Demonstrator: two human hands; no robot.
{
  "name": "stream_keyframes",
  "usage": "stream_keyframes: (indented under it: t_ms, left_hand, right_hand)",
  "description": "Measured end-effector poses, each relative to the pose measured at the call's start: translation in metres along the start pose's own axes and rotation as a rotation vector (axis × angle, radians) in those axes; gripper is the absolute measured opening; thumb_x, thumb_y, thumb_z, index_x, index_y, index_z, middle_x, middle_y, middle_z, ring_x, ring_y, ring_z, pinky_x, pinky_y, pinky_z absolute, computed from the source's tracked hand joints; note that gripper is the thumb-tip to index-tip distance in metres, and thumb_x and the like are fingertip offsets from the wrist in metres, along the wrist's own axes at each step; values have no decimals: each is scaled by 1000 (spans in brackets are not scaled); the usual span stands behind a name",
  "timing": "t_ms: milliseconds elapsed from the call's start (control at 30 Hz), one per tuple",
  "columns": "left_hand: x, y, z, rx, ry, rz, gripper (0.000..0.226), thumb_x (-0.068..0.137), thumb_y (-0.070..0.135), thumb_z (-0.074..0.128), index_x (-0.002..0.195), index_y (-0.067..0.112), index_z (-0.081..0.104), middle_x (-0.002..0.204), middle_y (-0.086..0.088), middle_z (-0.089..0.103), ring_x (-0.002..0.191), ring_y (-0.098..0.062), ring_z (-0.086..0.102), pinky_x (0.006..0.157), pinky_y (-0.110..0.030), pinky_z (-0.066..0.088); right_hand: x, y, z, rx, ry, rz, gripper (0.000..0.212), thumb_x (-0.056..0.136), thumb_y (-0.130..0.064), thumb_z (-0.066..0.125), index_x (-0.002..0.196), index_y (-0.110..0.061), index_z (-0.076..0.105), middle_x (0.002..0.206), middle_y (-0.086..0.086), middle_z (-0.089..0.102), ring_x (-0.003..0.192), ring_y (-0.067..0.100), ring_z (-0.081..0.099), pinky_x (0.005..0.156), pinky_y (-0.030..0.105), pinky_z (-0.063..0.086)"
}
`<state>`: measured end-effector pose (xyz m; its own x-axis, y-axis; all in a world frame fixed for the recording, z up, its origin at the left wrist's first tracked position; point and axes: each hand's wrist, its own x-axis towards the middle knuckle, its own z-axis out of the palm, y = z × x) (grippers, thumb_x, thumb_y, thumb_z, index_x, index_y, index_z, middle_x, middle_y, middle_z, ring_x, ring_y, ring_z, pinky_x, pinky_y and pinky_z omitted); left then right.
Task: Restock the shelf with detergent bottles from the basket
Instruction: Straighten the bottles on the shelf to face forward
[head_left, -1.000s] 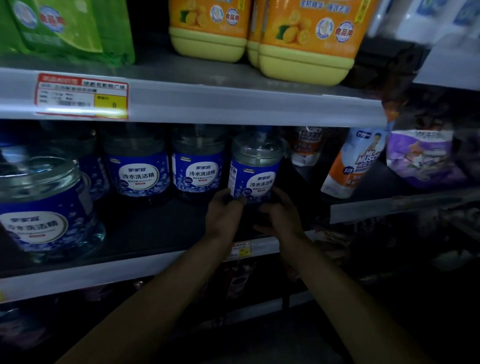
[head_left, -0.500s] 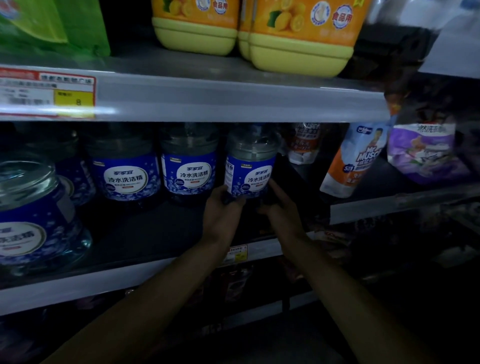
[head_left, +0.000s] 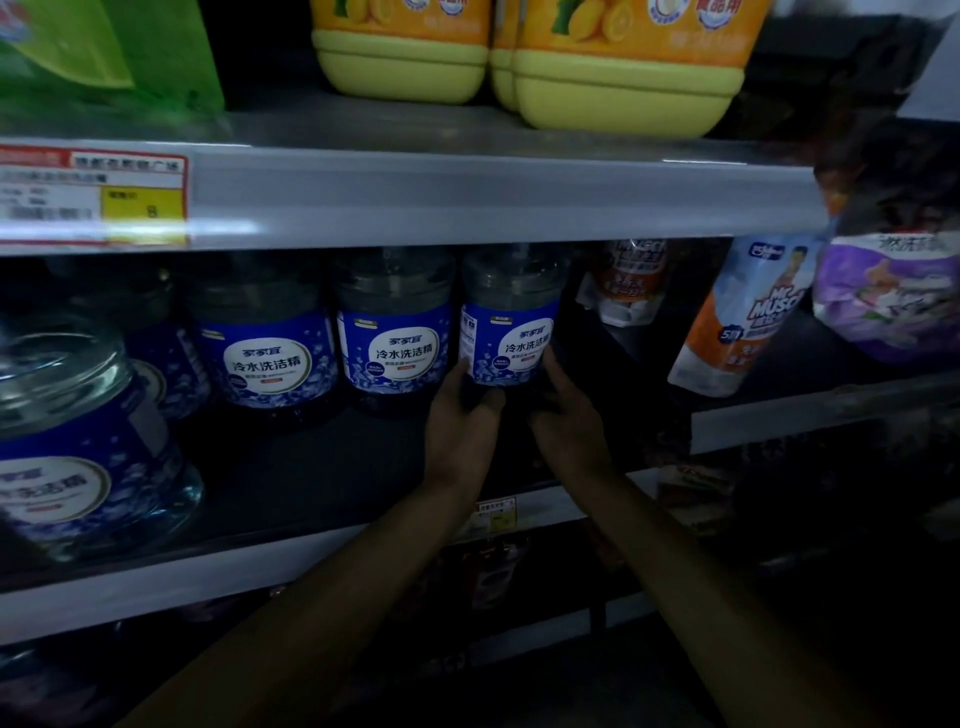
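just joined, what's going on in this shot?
A person is stocking a store shelf. The left hand and right hand hold the base of a blue-labelled bottle from either side, at the right end of a row of matching bottles. It stands upright, deep on the shelf. Pouches sit to its right, and yellow jugs on the shelf above. The basket is not in view.
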<state>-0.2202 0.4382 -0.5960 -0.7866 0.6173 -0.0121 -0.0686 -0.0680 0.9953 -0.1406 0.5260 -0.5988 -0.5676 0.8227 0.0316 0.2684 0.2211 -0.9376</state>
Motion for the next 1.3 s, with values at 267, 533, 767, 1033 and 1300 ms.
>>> stream_keyframes:
  t_ms: [267,533,767,1033,1300]
  left_hand:
    - [8,0,-7,40,-23,-6,57,104,23,60,157,26,41,155,5,49,142,-13,44,121,-37,35]
    - [10,-7,-23,404,-16,224,46,104,12,55,150,17,51,146,-3,57,133,-16,53,113,-35,46]
    - [10,-29,-37,1286,-222,645,79,91,22,68,162,25,33,163,-13,38,145,-37,43,100,-54,53]
    - [1,-20,-30,1353,-178,618,69,102,39,55,164,26,28,168,-5,33,155,-29,29,113,-52,40]
    - [-22,-9,-57,1307,-107,633,67,85,37,54,150,19,53,150,-16,56,134,-39,55,106,-54,48]
  right_hand:
    - [5,-4,10,-167,-20,-6,86,93,-2,47,159,-46,15,143,8,58,112,29,64,93,45,57]
    - [-3,10,-7,-635,-96,-156,91,96,-22,57,160,-40,-3,160,12,35,138,35,45,108,46,45]
    - [-1,33,-15,-886,-138,-316,76,103,-43,43,159,-40,-8,170,8,-7,155,36,-5,123,55,16]
    - [9,41,-13,-925,-190,-402,78,93,-59,18,161,-31,-9,170,-2,-7,157,30,-5,126,52,13]
    - [-24,0,-8,-851,-105,-404,81,97,-26,57,162,-30,10,166,14,17,150,36,23,115,47,37]
